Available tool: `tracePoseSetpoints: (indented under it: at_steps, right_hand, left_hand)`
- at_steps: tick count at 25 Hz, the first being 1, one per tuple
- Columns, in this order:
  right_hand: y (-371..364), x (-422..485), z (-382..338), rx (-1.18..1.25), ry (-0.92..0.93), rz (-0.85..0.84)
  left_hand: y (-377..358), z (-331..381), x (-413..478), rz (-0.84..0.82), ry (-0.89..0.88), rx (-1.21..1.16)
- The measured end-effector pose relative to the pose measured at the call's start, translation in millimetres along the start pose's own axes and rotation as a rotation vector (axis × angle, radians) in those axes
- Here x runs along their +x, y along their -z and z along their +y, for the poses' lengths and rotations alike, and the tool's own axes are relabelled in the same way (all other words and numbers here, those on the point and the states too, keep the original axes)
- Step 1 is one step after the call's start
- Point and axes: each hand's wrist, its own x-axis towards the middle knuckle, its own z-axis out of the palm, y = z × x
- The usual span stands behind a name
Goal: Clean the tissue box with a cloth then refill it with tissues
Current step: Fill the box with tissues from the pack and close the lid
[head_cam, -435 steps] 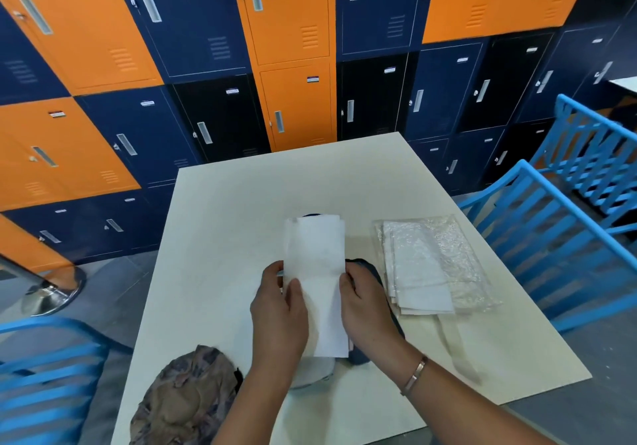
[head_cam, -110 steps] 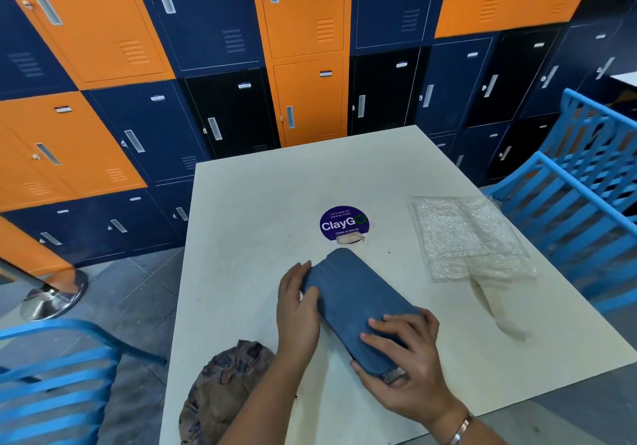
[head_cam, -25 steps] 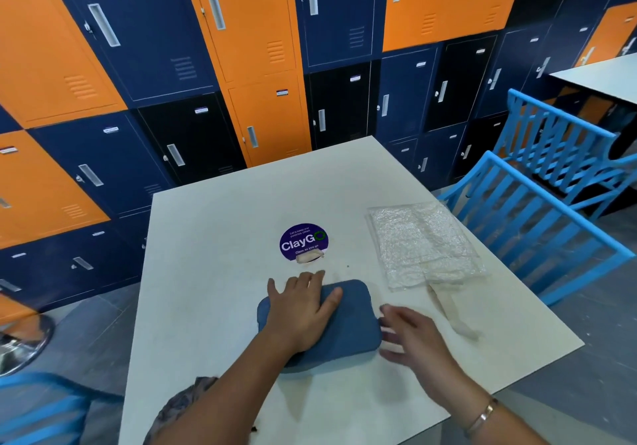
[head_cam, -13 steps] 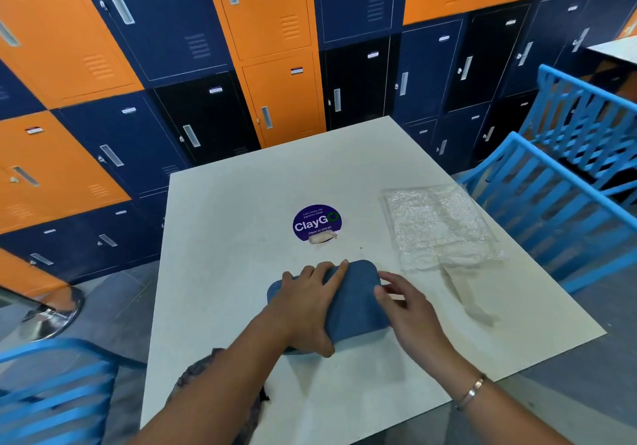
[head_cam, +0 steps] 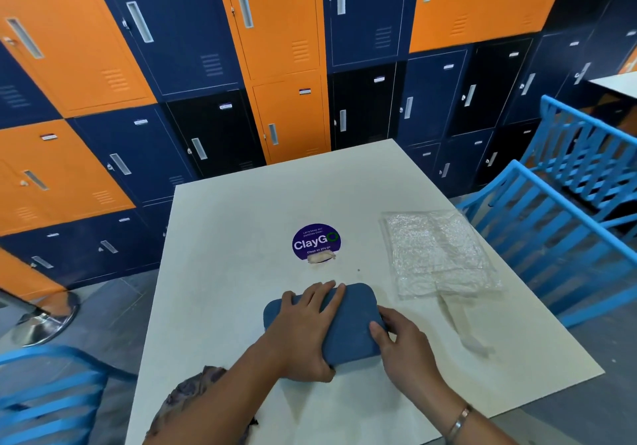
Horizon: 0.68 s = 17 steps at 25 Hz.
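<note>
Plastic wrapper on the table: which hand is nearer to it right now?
Right. The right hand holds the tissue box at the end toward the plastic wrapper; the left hand grips the box's other half, farther away.

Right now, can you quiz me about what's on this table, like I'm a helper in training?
1. True or false: the blue tissue box sits on top of the purple sticker.
2. Pick one. What lies to the right of the box? A) a clear plastic wrapper B) a cup C) a book
3. Short answer: how many hands are touching the box?

Key
1. False: the box lies nearer the person, apart from the sticker.
2. A.
3. Two: the left hand lies across its top and the right hand holds its right end.
</note>
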Motion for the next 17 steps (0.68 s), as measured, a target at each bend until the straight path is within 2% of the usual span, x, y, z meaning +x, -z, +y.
tracePoseSetpoints:
  at_steps: [5,7,8,10,12,14,15,17]
  right_hand:
    - [0,-3,0,0.25,-0.063,-0.042]
    - [5,0,-3,0.234,-0.095,-0.081]
    - [8,1,-5,0.179,-0.109,-0.086]
    - [13,0,-16,0.009,-0.112,-0.066]
    - [13,1,-25,-0.079,-0.074,0.009]
    - [12,0,-35,-0.11,-0.008,0.061]
    - [11,0,-36,-0.131,0.013,0.065]
    - [10,3,-33,-0.178,0.017,0.036]
  left_hand:
    - [-1,2,-3,0.048,0.041,-0.078]
    - [0,2,-8,0.153,0.054,-0.188]
    - [0,2,-10,0.264,0.082,-0.221]
    - [-2,1,-17,0.555,0.238,-0.265]
    - [-5,0,-24,0.728,0.531,-0.382]
    - [-7,1,-34,0.717,0.814,-0.561]
    - [-8,1,-39,0.69,0.887,-0.603]
    - [-10,1,-46,0.663,0.917,-0.608]
